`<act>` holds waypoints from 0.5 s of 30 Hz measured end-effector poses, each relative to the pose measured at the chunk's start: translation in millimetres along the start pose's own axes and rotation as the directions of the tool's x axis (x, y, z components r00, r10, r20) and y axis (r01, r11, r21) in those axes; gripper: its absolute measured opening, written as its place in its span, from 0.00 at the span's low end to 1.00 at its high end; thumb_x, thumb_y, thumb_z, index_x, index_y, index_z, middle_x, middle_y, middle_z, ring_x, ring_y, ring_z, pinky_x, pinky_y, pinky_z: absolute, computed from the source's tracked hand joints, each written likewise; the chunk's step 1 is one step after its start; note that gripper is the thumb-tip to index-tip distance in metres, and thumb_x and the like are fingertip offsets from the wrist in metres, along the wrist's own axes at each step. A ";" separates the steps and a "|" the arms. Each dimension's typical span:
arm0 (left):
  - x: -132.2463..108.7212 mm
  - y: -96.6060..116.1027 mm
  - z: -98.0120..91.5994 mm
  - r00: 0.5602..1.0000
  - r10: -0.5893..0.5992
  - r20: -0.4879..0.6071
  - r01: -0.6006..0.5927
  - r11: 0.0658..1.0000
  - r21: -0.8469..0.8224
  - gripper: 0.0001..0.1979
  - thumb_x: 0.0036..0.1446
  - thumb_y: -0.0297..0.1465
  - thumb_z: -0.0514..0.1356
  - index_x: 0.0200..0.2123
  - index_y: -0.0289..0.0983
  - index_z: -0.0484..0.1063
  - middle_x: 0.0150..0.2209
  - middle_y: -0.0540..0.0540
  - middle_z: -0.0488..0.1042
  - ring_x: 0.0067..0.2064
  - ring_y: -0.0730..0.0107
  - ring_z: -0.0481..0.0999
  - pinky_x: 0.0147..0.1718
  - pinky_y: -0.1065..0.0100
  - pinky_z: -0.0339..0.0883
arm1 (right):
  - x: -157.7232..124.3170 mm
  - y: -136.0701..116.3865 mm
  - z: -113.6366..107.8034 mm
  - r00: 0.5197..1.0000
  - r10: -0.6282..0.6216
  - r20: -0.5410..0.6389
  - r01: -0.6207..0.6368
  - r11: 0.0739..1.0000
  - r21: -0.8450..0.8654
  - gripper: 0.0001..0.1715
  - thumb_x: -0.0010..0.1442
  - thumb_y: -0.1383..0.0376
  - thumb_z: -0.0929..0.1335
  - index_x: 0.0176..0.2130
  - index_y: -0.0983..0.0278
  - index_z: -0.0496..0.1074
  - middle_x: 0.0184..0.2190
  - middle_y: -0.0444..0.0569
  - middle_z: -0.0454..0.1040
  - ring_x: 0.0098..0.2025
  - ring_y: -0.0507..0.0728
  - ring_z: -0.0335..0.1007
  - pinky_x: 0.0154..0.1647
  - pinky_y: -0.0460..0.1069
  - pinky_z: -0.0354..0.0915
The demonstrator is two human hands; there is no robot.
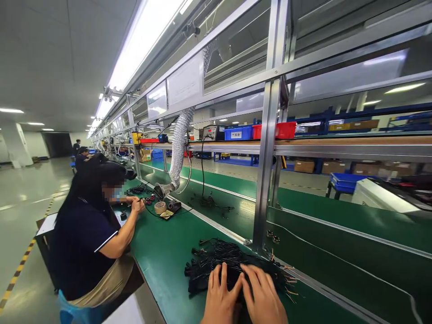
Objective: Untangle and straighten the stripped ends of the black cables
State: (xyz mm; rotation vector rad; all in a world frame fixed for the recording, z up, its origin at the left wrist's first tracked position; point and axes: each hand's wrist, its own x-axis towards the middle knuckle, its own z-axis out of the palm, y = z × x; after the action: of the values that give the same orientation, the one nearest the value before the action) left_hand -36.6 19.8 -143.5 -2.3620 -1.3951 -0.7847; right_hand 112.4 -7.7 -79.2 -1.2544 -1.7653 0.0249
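Note:
A thick pile of black cables (219, 252) lies on the green bench in front of me, with bare copper-coloured ends (290, 280) fanning out to the right. My left hand (221, 294) rests on the near side of the pile, fingers stretched out and thumb angled toward the other hand. Close beside it, my right hand (265, 294) lies on the cables too, its fingers extended and slightly bent. The thumbs nearly meet, and a few cables show dark below them. Neither hand is visibly wrapped around a cable.
A metal post (265, 171) rises just behind the pile. To the left, a seated co-worker (91, 234) handles small parts near a tape roll (160, 207) and a flexible silver duct (181, 148). Blue (238, 133) and red bins (275, 131) stand on the shelf above.

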 end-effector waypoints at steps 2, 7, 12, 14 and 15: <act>1.1 1.3 1.6 1.000 -0.013 -0.024 0.013 1.000 -0.014 0.33 0.61 0.33 0.61 0.67 0.51 0.58 0.63 0.35 0.68 0.61 0.39 0.67 0.55 0.40 0.67 | 27.8 -0.6 8.9 0.993 0.116 -0.001 -0.115 0.985 0.126 0.13 0.66 0.63 0.62 0.38 0.58 0.75 0.41 0.55 0.76 0.44 0.66 0.73 0.41 0.57 0.72; 0.8 -3.0 2.7 0.996 -0.084 -0.013 0.082 0.992 -0.092 0.22 0.59 0.27 0.60 0.58 0.43 0.70 0.59 0.35 0.71 0.58 0.43 0.70 0.53 0.44 0.68 | 40.1 5.4 27.4 0.937 0.342 -0.067 -0.309 0.904 0.296 0.18 0.65 0.53 0.62 0.31 0.60 0.73 0.29 0.49 0.76 0.27 0.59 0.74 0.28 0.51 0.72; 21.2 -10.1 -20.7 0.985 -0.131 0.112 0.142 0.985 -0.096 0.35 0.48 0.18 0.57 0.62 0.34 0.63 0.60 0.35 0.68 0.60 0.46 0.67 0.58 0.46 0.61 | 11.5 10.3 44.5 0.760 0.634 -0.141 -0.479 0.694 0.537 0.37 0.56 0.32 0.62 0.34 0.62 0.68 0.26 0.46 0.74 0.20 0.57 0.73 0.21 0.50 0.72; 40.1 -11.2 -37.3 0.956 -0.079 0.284 0.116 0.986 -0.116 0.39 0.43 0.16 0.57 0.62 0.33 0.63 0.63 0.35 0.64 0.63 0.46 0.63 0.62 0.47 0.55 | 5.1 9.5 49.0 0.714 0.689 -0.126 -0.490 0.620 0.612 0.39 0.51 0.30 0.65 0.35 0.62 0.67 0.29 0.46 0.74 0.23 0.57 0.75 0.24 0.50 0.75; 50.2 -12.2 -45.1 0.925 -0.039 0.377 0.104 0.983 -0.152 0.37 0.41 0.16 0.57 0.59 0.32 0.66 0.63 0.35 0.64 0.63 0.46 0.62 0.63 0.48 0.53 | 3.2 9.6 50.4 0.697 0.707 -0.117 -0.491 0.590 0.641 0.40 0.48 0.30 0.67 0.36 0.62 0.67 0.29 0.45 0.74 0.24 0.57 0.75 0.25 0.50 0.75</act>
State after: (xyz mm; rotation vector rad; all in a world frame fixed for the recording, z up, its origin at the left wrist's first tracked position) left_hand -41.8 39.2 -77.9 -2.7139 -1.6253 -0.5036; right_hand 84.6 22.7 -110.1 -1.2470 -0.8137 0.6454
